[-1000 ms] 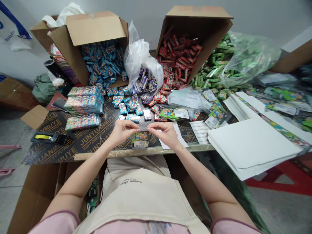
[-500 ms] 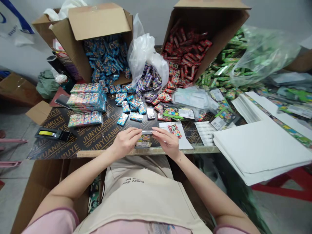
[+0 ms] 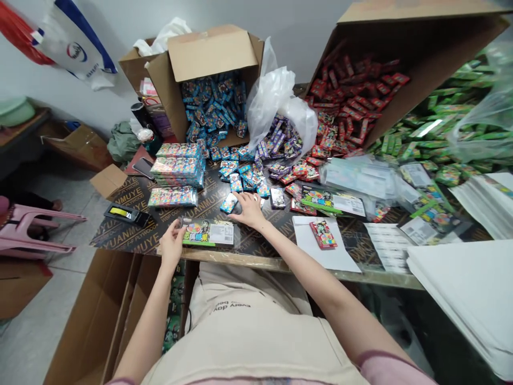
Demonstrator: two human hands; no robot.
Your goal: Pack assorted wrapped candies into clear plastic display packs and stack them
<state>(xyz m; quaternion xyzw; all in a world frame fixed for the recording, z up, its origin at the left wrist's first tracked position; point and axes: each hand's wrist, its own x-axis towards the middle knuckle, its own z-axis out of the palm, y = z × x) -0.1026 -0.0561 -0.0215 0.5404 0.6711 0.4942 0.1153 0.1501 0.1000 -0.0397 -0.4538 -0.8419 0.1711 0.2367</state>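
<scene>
My left hand (image 3: pixel 172 243) pinches the left end of a flat, clear plastic pouch (image 3: pixel 210 233) with a colourful printed front and a white label. The pouch lies near the table's front edge. My right hand (image 3: pixel 248 210) reaches past it, with thumb and fingers around the right end of a small blue printed box (image 3: pixel 228 203). Another box is mostly hidden beneath that hand. To its right lies a small purple-and-white box (image 3: pixel 277 198). More blue boxes (image 3: pixel 244 176) are scattered just behind.
Stacked wrapped packs (image 3: pixel 176 166) stand left, behind a black tape dispenser (image 3: pixel 126 214). Cartons of blue (image 3: pixel 216 45) and red boxes (image 3: pixel 433 37) line the back. Purple boxes (image 3: pixel 276 141) spill from a plastic bag. A red box (image 3: pixel 321 235) lies on white paper (image 3: pixel 304 256). White sheets (image 3: pixel 460 283) sit right.
Both hands were together, holding a thin item edge-on. Now they are apart, the left on the pouch and the right over at the blue boxes. The view has swung left.
</scene>
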